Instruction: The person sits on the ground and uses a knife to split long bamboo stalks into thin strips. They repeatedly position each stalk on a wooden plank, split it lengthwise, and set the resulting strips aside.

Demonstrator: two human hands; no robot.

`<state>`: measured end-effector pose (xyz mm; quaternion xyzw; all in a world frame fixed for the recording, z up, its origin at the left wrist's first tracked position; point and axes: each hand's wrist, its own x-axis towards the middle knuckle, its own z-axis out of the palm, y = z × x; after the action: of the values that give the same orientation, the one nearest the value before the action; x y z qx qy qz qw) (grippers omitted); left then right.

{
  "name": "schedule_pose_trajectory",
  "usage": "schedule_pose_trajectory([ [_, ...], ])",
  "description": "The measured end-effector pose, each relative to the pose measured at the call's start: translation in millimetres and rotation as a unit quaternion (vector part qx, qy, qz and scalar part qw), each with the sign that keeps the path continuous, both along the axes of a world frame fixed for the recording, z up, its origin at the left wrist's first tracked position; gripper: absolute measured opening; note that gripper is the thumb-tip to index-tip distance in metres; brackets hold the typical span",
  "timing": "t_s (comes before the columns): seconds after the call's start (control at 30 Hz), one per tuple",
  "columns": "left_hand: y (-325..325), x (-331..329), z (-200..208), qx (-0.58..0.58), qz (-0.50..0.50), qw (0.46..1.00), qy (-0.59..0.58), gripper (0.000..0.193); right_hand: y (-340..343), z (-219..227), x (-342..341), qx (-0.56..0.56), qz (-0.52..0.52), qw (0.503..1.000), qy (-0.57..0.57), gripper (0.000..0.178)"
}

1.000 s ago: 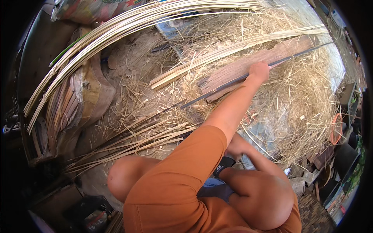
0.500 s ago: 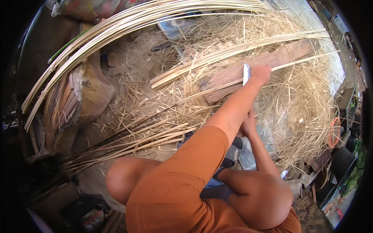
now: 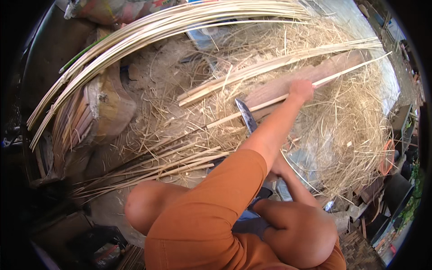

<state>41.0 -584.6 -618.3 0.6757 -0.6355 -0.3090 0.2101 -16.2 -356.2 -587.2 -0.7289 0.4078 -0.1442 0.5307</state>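
My left hand (image 3: 300, 89) reaches far forward and is closed on a long pale bamboo strip (image 3: 351, 67). The strip lies slanted across a weathered wooden plank (image 3: 270, 90) and runs toward the upper right. A dark knife blade (image 3: 245, 114) points up beside the strip, just left of my left forearm. My right hand (image 3: 280, 168) is mostly hidden under that forearm and grips the knife's handle, which I cannot see. I sit low, with my bare knee (image 3: 139, 207) at the lower left.
Long bamboo strips (image 3: 157, 22) arc across the top. A deep heap of pale shavings (image 3: 351, 126) covers the ground on the right. Split strips (image 3: 157, 166) lie before my knee, a wooden block (image 3: 108, 103) stands left, and clutter lines the right edge.
The knife blade has come down along the strip from beside my left hand to mid-forearm. The strip was dark a second ago and now shows pale. My left hand has stayed on the plank.
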Motion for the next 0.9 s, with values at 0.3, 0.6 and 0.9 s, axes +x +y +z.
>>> schedule_pose_trajectory([
  [0.3,-3,-5,1,0.004,-0.021,0.999,-0.038,0.037,16,17,4,0.209,0.233,0.945,0.095,0.069],
  [0.6,-11,3,-13,-0.002,0.027,1.000,-0.006,0.040,-26,-7,-25,0.179,-0.071,0.981,-0.006,0.035],
  [0.9,-4,-10,-1,-0.006,0.031,0.999,0.001,0.039,-35,-13,-28,0.207,-0.143,0.967,0.045,0.052],
])
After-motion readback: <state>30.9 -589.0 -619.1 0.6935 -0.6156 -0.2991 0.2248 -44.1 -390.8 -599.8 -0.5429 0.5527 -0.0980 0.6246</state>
